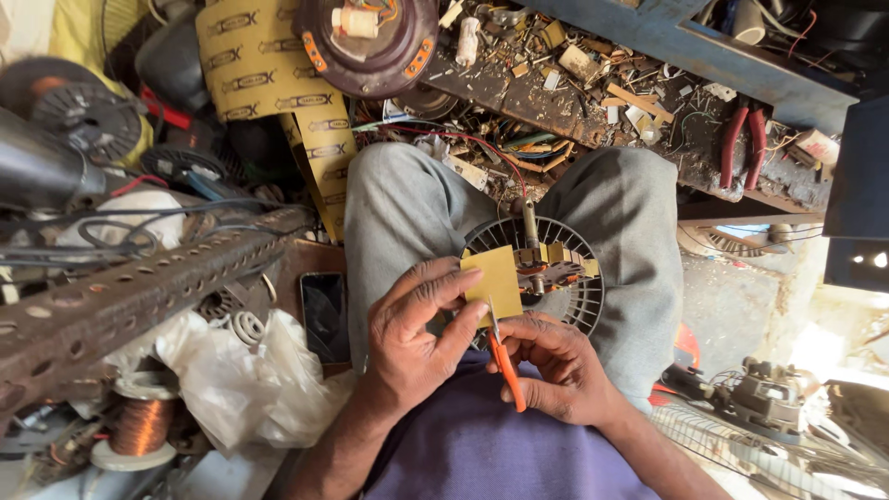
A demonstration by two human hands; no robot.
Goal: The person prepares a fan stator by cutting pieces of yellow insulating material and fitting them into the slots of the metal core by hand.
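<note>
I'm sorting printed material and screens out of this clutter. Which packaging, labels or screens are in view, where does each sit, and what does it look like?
Printed yellow sheet: top left, draped over the junk; tan-yellow with repeated dark oval marks.
Its strip: hangs down beside the person's knee.
Phone: flat beside the left hand; dark rectangle, screen off.
Plain yellow card piece: held in the left hand, unprinted, scissors in the right hand.

At the centre of the frame the left hand [414, 324] pinches a yellow paper square [494, 281] by its edge; just right of it the right hand [554, 366] grips orange-handled scissors [507, 368], their tip touching the square's lower edge. Behind both, a round fan motor [556, 268] rests on grey-trousered knees [407, 208]; a copper wire spool [139, 424] sits at lower left.
</note>
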